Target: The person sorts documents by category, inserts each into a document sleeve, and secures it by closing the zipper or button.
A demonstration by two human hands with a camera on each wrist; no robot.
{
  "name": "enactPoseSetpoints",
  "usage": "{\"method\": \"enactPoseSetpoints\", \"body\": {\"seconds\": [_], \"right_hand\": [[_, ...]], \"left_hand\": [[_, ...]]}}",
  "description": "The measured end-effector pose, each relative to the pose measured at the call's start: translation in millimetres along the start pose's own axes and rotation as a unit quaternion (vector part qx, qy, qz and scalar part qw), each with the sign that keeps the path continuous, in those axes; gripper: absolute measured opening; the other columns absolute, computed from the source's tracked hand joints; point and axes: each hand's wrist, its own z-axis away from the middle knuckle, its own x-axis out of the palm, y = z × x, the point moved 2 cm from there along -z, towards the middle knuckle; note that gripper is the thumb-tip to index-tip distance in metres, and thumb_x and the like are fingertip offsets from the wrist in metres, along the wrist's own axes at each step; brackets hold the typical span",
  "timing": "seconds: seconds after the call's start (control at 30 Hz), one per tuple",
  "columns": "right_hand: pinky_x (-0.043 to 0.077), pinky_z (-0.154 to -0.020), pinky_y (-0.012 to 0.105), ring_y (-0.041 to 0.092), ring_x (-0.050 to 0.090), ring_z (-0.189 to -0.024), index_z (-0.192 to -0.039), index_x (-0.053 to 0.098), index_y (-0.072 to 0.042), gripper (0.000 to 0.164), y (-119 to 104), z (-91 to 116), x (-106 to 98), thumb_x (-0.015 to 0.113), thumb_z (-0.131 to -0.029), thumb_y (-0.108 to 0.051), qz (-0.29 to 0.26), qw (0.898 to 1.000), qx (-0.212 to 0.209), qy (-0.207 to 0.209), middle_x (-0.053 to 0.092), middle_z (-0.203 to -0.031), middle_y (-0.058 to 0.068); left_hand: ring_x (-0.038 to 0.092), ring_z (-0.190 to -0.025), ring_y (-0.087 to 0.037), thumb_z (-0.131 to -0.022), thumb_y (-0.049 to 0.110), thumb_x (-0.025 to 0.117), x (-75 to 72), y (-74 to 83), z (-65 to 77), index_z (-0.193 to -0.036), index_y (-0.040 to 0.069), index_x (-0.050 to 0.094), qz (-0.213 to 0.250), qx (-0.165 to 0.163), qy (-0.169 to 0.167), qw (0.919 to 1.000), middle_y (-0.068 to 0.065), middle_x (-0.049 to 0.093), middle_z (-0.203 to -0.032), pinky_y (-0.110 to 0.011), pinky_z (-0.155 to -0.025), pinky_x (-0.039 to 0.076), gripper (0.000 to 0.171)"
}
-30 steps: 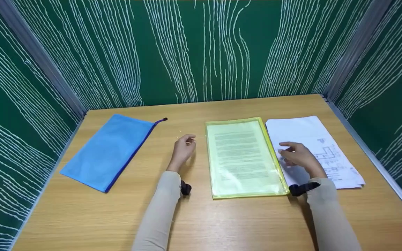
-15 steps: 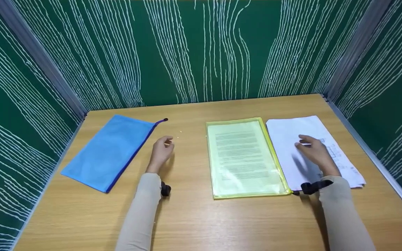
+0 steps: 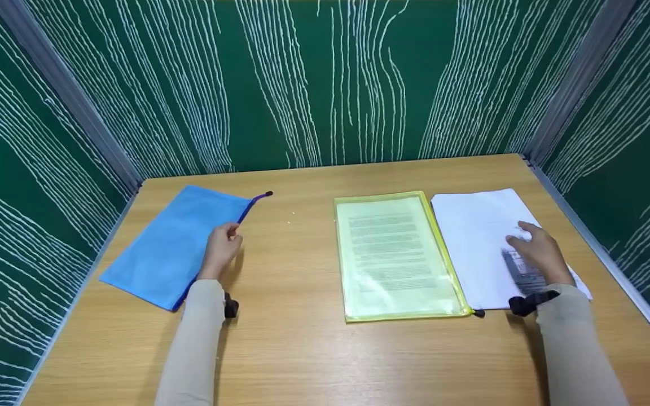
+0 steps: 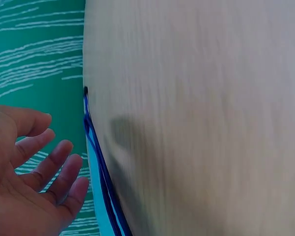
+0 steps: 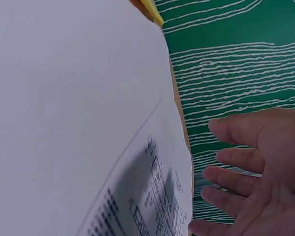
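Observation:
On the left lies a blue zip folder (image 3: 167,242) with a dark blue zipper edge and a dark-tipped pull. My left hand (image 3: 222,248) hovers over that zipper edge; in the left wrist view its fingers (image 4: 64,172) are loosely bent and hold nothing. At the right, my right hand (image 3: 542,254) is above a stack of white paper (image 3: 466,242) printed with line drawings, partly hidden under it. The right wrist view shows its fingers (image 5: 231,179) spread apart with nothing between them. Between the hands lies a yellow transparent zip folder (image 3: 392,259) with a printed sheet inside.
Everything lies on a wooden table (image 3: 302,361). Green panels (image 3: 359,84) with white wavy lines stand along its back and sides, joined by grey posts. The yellow folder's right edge lies against the paper stack. Tiny pale specks dot the table near the middle.
My left hand has moved left, from the table's middle to over the blue folder's zipper edge. My right hand has moved right across the paper stack. The folders stay in place.

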Motion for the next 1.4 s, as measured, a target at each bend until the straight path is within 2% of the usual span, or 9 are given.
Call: {"method": "enactPoseSetpoints", "body": {"seconds": [0.2,0.33,0.57,0.7,0.83,0.97,1.2,1.3,1.4], "right_hand": [[0.013,-0.11,0.069,0.055,0.003,-0.14,-0.152,0.004,0.003,0.075,7.2,-3.1,-3.4,0.039,-0.101,-0.038,-0.001,0.999,0.055,-0.002,0.001,-0.153,0.036],[0.012,-0.11,0.068,0.056,0.002,-0.14,-0.15,0.002,0.006,0.075,11.4,-5.1,-3.9,0.043,-0.101,-0.031,0.004,0.998,0.062,0.006,0.0,-0.153,0.037],[0.011,-0.11,0.068,0.055,0.001,-0.14,-0.151,-0.002,0.003,0.078,19.4,-6.2,-6.1,0.046,-0.1,-0.03,-0.004,0.996,0.094,-0.001,-0.004,-0.153,0.035],[0.012,-0.11,0.069,0.055,0.002,-0.14,-0.151,-0.005,0.001,0.079,22.9,-4.9,-7.8,0.047,-0.1,-0.027,0.0,0.993,0.122,-0.005,-0.005,-0.153,0.034],[0.017,-0.11,0.067,0.055,0.013,-0.135,-0.15,-0.003,0.004,0.077,23.6,-4.1,-8.1,0.051,-0.098,-0.015,0.026,0.991,0.13,0.001,0.004,-0.153,0.036],[0.024,-0.098,0.064,0.053,0.018,-0.121,-0.15,-0.001,0.003,0.081,25.2,-2.9,-8.8,0.056,-0.095,-0.012,0.044,0.989,0.141,0.007,0.012,-0.149,0.037],[0.025,-0.096,0.064,0.054,0.017,-0.116,-0.15,0.001,0.006,0.094,28.9,-0.2,-16.1,0.067,-0.087,-0.015,0.039,0.987,0.154,0.005,0.015,-0.143,0.039],[0.023,-0.104,0.066,0.052,0.019,-0.12,-0.15,-0.001,0.007,0.091,32.6,-1.2,-17.7,0.064,-0.087,-0.01,0.016,0.989,0.148,-0.006,0.016,-0.146,0.038],[0.019,-0.11,0.066,0.051,0.022,-0.126,-0.15,-0.004,0.006,0.081,37.1,-1.2,-17.6,0.05,-0.091,-0.001,-0.009,0.99,0.137,-0.008,0.012,-0.15,0.037]], "left_hand": [[0.053,-0.105,-0.035,-0.095,0.008,0.049,-10.3,-16.5,4.8,-0.134,-0.006,0.05,-0.014,-0.019,0.014,0.9996,-0.026,0.053,-0.12,-0.046,-0.089,0.047,0.042],[0.051,-0.104,-0.034,-0.096,0.009,0.049,-15.2,-24.3,9.3,-0.136,-0.006,0.047,-0.015,-0.038,0.011,0.9991,-0.027,0.049,-0.121,-0.044,-0.088,0.046,0.043],[0.05,-0.082,-0.026,-0.095,0.012,0.052,-24.3,-33.8,15.5,-0.138,-0.003,0.046,-0.031,-0.062,0.011,0.9975,-0.025,0.047,-0.122,-0.037,-0.077,0.044,0.046],[0.051,-0.095,-0.032,-0.093,0.012,0.055,-25.8,-37.7,18.0,-0.137,-0.005,0.046,-0.044,-0.066,0.007,0.9968,-0.028,0.048,-0.123,-0.042,-0.084,0.045,0.048],[0.048,-0.113,-0.042,-0.09,0.012,0.057,-27.4,-41.7,20.4,-0.136,-0.007,0.048,-0.07,-0.065,0.003,0.9954,-0.031,0.046,-0.125,-0.052,-0.095,0.042,0.051],[0.04,-0.12,-0.049,-0.09,0.016,0.058,-30.6,-43.7,22.4,-0.135,-0.005,0.049,-0.09,-0.074,-0.008,0.9931,-0.033,0.04,-0.13,-0.059,-0.098,0.037,0.051],[0.034,-0.127,-0.05,-0.093,0.014,0.054,-32.8,-44.3,20.2,-0.14,-0.002,0.046,-0.075,-0.097,-0.047,0.9913,-0.035,0.03,-0.137,-0.057,-0.104,0.035,0.05],[0.029,-0.132,-0.051,-0.095,0.012,0.051,-32.3,-44.5,17.7,-0.142,-0.002,0.044,-0.07,-0.102,-0.064,0.9902,-0.037,0.023,-0.143,-0.055,-0.108,0.033,0.049],[0.024,-0.136,-0.051,-0.096,0.01,0.05,-32.2,-44.2,17.0,-0.142,-0.002,0.043,-0.069,-0.107,-0.074,0.9891,-0.038,0.021,-0.145,-0.055,-0.111,0.029,0.048]]}}
